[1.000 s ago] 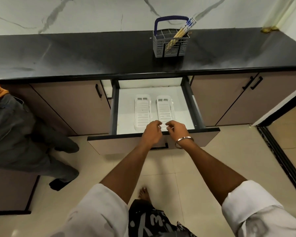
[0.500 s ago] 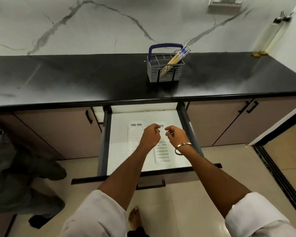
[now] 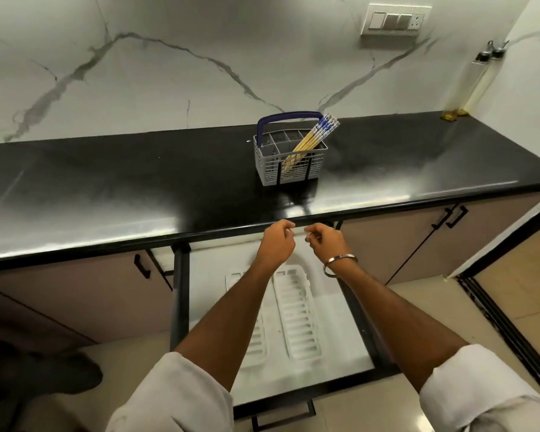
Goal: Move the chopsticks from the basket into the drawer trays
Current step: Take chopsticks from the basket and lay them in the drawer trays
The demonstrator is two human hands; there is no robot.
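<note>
While nothing is yet in the drawer (image 3: 181,310), pulled fully out, with two white trays (image 3: 298,319) side by side on its floor, both bare. Above its back edge, left hand (image 3: 276,243) and right hand (image 3: 325,241) raised close together, fingers loosely curled, gripping nothing. Farther back, near the middle of the counter (image 3: 106,188), the basket (image 3: 289,165) with all the chopsticks (image 3: 312,140) leaning in its right compartment. Judged: the reach toward the basket; next, pinching a bundle by the blue tops and lifting clear. Compared with a second ago, off the drawer front, up and forward toward the counter edge.
</note>
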